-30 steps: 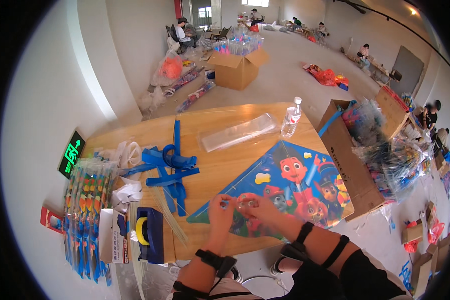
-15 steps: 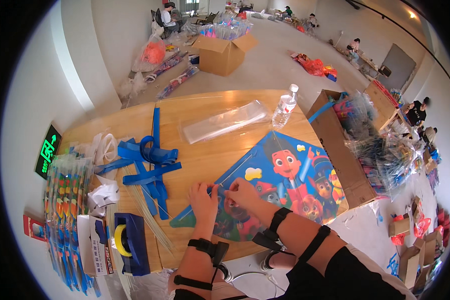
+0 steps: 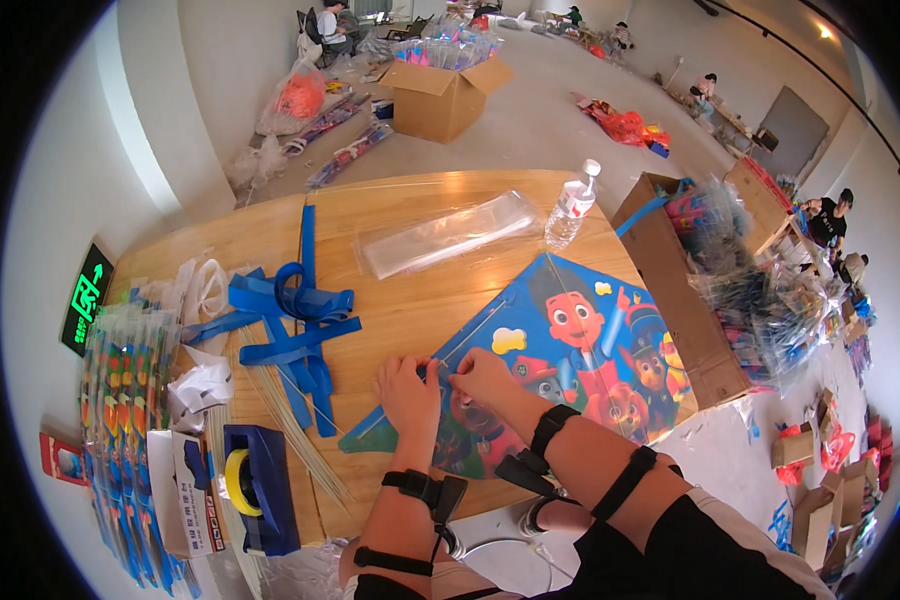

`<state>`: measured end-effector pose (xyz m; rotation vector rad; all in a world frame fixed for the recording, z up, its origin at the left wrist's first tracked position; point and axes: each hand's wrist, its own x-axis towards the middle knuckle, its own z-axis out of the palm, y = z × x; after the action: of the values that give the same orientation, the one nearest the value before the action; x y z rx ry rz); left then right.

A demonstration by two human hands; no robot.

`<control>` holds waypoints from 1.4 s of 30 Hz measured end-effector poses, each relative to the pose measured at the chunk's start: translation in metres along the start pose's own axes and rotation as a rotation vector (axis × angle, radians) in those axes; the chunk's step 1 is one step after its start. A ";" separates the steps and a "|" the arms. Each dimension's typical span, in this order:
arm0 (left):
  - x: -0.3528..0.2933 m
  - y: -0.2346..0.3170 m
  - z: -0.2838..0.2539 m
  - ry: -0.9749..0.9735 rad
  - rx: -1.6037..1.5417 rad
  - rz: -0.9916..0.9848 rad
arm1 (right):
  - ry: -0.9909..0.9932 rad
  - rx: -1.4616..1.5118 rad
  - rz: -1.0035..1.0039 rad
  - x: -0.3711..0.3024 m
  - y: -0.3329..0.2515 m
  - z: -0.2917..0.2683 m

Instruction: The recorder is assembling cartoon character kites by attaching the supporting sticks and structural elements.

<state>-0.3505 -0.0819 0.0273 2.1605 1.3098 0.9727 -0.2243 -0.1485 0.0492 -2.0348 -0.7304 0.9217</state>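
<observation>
A blue cartoon-printed kite [image 3: 570, 340] lies flat on the wooden table, with a thin rod along its upper left edge. Over that edge, near the kite's left corner, both my hands meet. My left hand [image 3: 408, 395] is closed in a pinch, and a small dark bit shows at its fingertips. Facing it, my right hand [image 3: 483, 382] pinches too, its fingertips a little apart from the left ones. What either pinch holds is too small to make out. Blue ribbon strips [image 3: 300, 310] lie in a heap left of the kite.
Beyond the kite are clear plastic sleeves [image 3: 450, 235] and a water bottle [image 3: 570, 210]. Thin sticks [image 3: 290, 420], a tape dispenser [image 3: 260, 490] and packed kites [image 3: 125, 430] lie on the left. A cardboard box [image 3: 685, 300] of packaged goods adjoins the table's right. Several people work farther off.
The view has shifted slightly. My fingertips stay at the same spot on the kite's edge, with my right fingers moved only a little.
</observation>
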 end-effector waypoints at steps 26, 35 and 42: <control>0.011 -0.020 0.008 -0.033 -0.109 -0.057 | -0.106 -0.337 0.060 -0.003 -0.015 -0.016; -0.028 -0.009 -0.022 -0.206 0.187 0.486 | 0.005 -0.380 0.024 -0.014 -0.010 -0.012; -0.031 -0.009 -0.031 -0.310 0.213 0.507 | -0.210 -0.287 -0.354 -0.073 0.036 -0.062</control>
<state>-0.3888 -0.1050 0.0314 2.7504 0.7624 0.6446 -0.2102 -0.2466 0.0729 -1.9729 -1.3563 0.8655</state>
